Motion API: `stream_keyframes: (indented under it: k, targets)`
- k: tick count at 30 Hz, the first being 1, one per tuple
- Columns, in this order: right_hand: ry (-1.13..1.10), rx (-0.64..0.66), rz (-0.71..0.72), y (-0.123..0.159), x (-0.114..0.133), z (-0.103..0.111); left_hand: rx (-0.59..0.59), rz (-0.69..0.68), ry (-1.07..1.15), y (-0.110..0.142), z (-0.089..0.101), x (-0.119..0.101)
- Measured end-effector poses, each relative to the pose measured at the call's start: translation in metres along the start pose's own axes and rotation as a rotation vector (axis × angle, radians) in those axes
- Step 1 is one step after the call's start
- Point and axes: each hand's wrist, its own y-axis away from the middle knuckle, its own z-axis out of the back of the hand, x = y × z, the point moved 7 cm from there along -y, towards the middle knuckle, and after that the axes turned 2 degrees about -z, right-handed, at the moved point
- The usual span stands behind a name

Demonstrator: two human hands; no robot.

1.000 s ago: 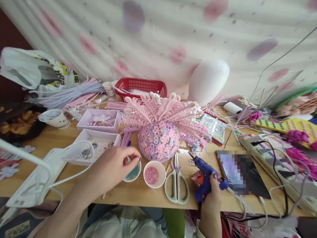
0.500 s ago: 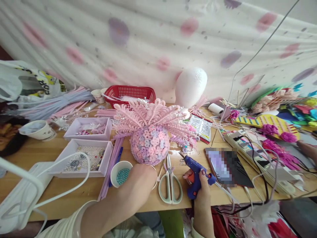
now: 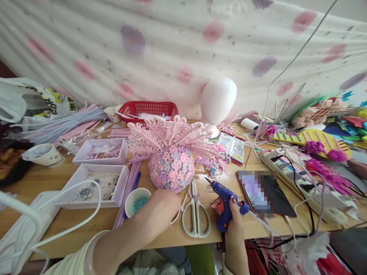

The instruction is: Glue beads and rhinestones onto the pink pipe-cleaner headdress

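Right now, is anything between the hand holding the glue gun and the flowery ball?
Yes, the scissors lie flat between the right hand with the glue gun and the flowery ball. They look low enough to pass over.

Left hand (image 3: 167, 206) tilts downward, back uppermost; right hand (image 3: 235, 223) curls, gripping.

A craft workspace (rather crowded): glue gun (image 3: 225, 193), scissors (image 3: 196, 198), bead trays (image 3: 122, 183), pipe cleaners (image 3: 64, 121).

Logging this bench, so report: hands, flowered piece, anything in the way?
Left hand over mostly hidden cup, fingers unseen. Right hand gripping blue glue gun. Flowered piece just beyond left hand. Scissors lying between the hands.
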Motion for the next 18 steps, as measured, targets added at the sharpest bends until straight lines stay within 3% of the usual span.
stream_keyframes:
  k: [3, 8, 13, 18]
  targets:
    - [0.002, -0.017, -0.003, 0.002, 0.005, -0.004, 0.095, -0.049, -0.012, 0.01, 0.019, -0.004]
    - [0.007, -0.001, -0.048, 0.001, 0.0, -0.005, 0.036, -0.01, -0.032, 0.022, 0.049, 0.006]
    - [0.023, -0.034, -0.002, 0.003, 0.013, -0.007, 0.084, 0.055, -0.007, 0.027, 0.045, 0.01]
    - [0.102, -0.025, 0.097, 0.0, 0.058, -0.033, 0.075, -0.021, 0.054, 0.032, 0.042, 0.009]
